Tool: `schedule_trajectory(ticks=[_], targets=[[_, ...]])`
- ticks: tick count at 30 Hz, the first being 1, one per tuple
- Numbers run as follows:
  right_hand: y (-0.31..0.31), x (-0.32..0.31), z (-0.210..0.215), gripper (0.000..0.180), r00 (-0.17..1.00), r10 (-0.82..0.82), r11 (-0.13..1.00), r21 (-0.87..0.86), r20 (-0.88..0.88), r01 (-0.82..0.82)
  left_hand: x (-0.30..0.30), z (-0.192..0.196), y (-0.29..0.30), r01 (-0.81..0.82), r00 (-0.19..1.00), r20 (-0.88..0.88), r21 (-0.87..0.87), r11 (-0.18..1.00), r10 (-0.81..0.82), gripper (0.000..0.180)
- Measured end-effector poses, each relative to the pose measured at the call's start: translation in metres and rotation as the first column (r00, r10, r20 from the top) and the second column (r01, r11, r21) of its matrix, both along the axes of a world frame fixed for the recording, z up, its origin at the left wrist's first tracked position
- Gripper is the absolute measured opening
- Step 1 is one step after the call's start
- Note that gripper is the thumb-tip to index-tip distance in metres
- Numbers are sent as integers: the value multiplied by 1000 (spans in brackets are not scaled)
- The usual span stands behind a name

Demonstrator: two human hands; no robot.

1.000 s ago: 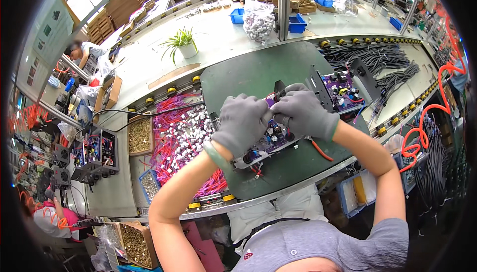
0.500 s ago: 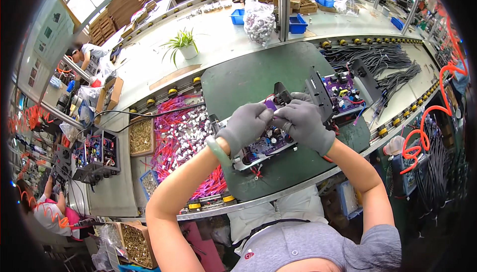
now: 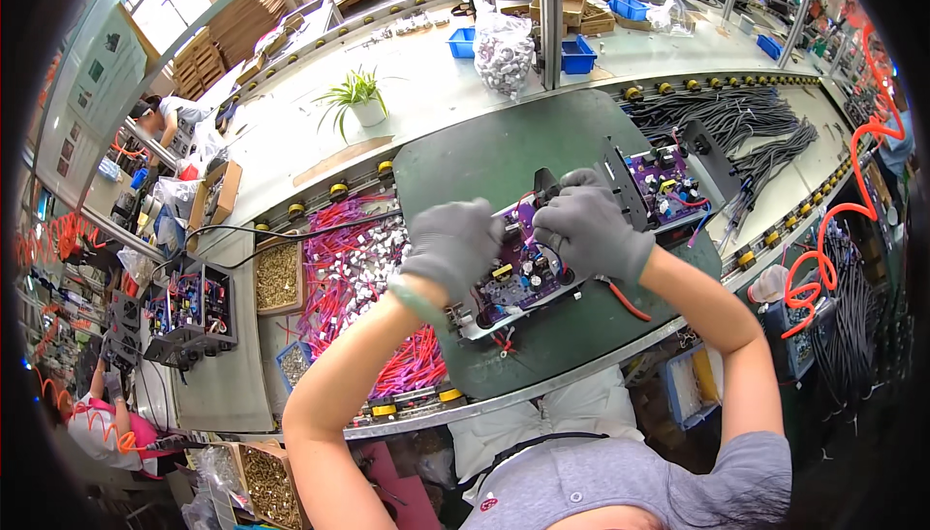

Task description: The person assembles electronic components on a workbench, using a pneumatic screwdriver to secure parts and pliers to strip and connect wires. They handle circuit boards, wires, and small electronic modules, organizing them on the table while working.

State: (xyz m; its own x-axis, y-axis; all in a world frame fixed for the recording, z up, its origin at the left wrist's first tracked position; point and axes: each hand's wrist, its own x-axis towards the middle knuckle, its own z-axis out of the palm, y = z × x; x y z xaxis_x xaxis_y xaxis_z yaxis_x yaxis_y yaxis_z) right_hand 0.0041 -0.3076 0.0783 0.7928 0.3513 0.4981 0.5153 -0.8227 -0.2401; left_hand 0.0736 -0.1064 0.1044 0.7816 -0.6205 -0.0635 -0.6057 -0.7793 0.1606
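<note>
Both my hands wear grey gloves. A purple circuit board (image 3: pixel 511 309) in a metal chassis lies on the dark green mat (image 3: pixel 484 157) between them. My left hand (image 3: pixel 453 247), with a pale green bangle at the wrist, is over the board's left part; it is smeared by motion and its fingers are unclear. My right hand (image 3: pixel 593 228) is closed at the board's upper right, beside a black upright part (image 3: pixel 545 181); whatever its fingers hold is hidden. Near my right wrist lies a tool with a red handle (image 3: pixel 626 301), its head partly covered.
A second purple board with black panels (image 3: pixel 668 181) stands to the right. Bundled black cables (image 3: pixel 727 113) lie beyond it. Left of the mat are pink-and-white wire connectors (image 3: pixel 354 278) and a box of small metal parts (image 3: pixel 278 276). A potted plant (image 3: pixel 366 109) stands farther back.
My hands were together over the board's middle; the left has moved left, away from the right. More of the board and the red-handled tool now show.
</note>
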Motion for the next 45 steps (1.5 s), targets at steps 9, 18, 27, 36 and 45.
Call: schedule_trajectory(ticks=[9,18,27,36,45], targets=[[1,14,3,17,993,-10,961,-276,-114,-22,1,-25,60,175,957,271,-236,956,-108,14],[0,11,1,16,999,31,968,-247,-26,-37,1,-28,59,188,953,284,-285,940,-104,13],[8,23,9,7,979,196,903,-381,-52,-201,1,-30,56,184,957,275,-319,930,-94,13],[16,31,13,5,956,48,821,-534,-289,-203,-2,-20,47,139,946,293,14,990,-137,18],[20,28,11,8,962,-20,853,-506,-274,-126,-10,3,29,43,999,6,418,908,-50,41]])
